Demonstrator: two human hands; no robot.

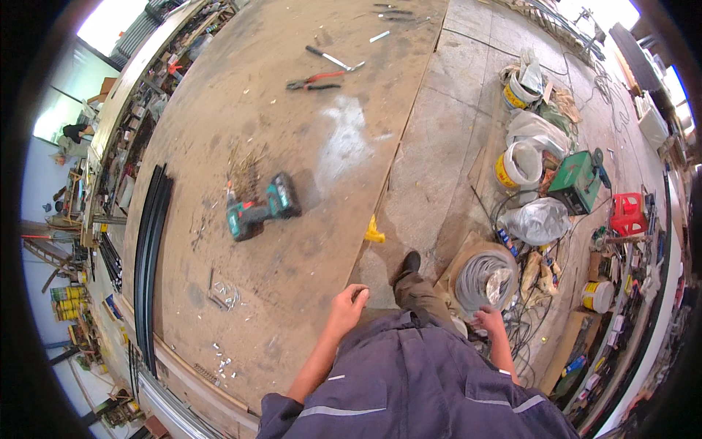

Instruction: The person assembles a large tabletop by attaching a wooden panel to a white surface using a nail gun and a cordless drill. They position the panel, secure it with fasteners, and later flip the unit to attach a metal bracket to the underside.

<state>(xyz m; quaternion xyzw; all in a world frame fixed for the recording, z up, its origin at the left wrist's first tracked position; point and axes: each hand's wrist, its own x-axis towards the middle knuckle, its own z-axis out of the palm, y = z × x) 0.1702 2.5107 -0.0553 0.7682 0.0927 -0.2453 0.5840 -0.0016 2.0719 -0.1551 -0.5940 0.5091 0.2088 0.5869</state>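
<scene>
My left hand point(349, 306) is over the near right edge of the big brown work board point(285, 168), its fingers curled in and nothing visible in them. My right hand point(488, 320) hangs beside a coil of grey wire point(484, 282), apparently not gripping it; its fingers are loosely bent and look empty. A green and black cordless drill point(256, 212) lies on its side on the board. Farther off lie red-handled pliers point(316, 82) and a black-handled tool with a metal shaft point(335, 58). A yellow object point(374, 230) sits at the board's edge.
Dark metal profiles point(151, 256) lie along the board's left side. On the right floor stand white-and-yellow buckets point(518, 167), a green machine point(574, 179), a red jerrycan point(629, 214), plastic bags point(536, 221) and tangled cables point(521, 340). Cluttered shelves point(135, 121) line the left.
</scene>
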